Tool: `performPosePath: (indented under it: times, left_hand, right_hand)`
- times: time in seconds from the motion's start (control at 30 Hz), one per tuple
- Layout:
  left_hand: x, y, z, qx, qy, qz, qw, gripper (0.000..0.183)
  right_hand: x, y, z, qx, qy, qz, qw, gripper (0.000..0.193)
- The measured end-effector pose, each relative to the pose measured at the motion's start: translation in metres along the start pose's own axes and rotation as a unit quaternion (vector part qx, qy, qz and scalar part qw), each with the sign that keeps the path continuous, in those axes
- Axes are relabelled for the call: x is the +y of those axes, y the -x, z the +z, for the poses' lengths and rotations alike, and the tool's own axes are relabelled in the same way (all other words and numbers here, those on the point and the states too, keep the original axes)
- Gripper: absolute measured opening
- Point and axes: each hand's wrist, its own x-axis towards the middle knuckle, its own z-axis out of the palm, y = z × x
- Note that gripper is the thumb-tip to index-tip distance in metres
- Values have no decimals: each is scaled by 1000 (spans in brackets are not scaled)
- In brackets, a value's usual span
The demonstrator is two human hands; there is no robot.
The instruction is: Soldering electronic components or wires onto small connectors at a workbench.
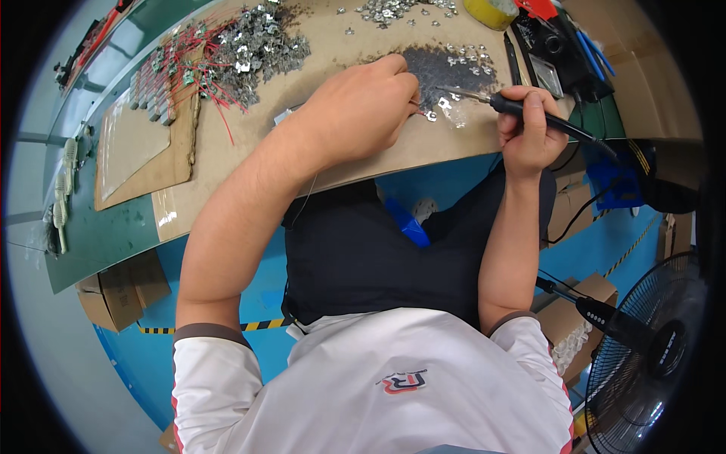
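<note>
My right hand [533,136] is wrapped round a soldering iron [508,104], pen-like, its metal tip pointing left. Under and left of the tip lies a small shiny metal tab [432,116] near the board's front edge. My left hand [367,110] is closed beside that tab, its fingertips mostly turned out of sight. A short bit of red wire [419,113] shows at those fingertips, running toward the tab. Several more small metal tabs [469,57] are spread on the dark, scorched patch [431,68] just beyond my hands.
A heap of metal tabs with red wires [257,49] lies at the far left, near rows of small wired parts [155,94] on cardboard [140,163]. Yellow tape [490,11] and a black soldering station [556,38] stand at the far right. A fan [643,348] is low right.
</note>
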Motion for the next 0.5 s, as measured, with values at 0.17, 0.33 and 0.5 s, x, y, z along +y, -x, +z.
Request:
performPosePath:
  times: [0.17,0.33,0.5]
  left_hand:
    - [-1,0,-9,-11,50,-17,999,17]
    - [3,14,-49,61,23,-53,996,24]
    - [0,55,-81,-7,-203,-216,955,27]
  right_hand:
    - [4,-3,11,-40,11,-25,999,25]
    - [3,-7,23,-111,113,-85,984,19]
    - [-11,-15,26,-175,204,-188,945,31]
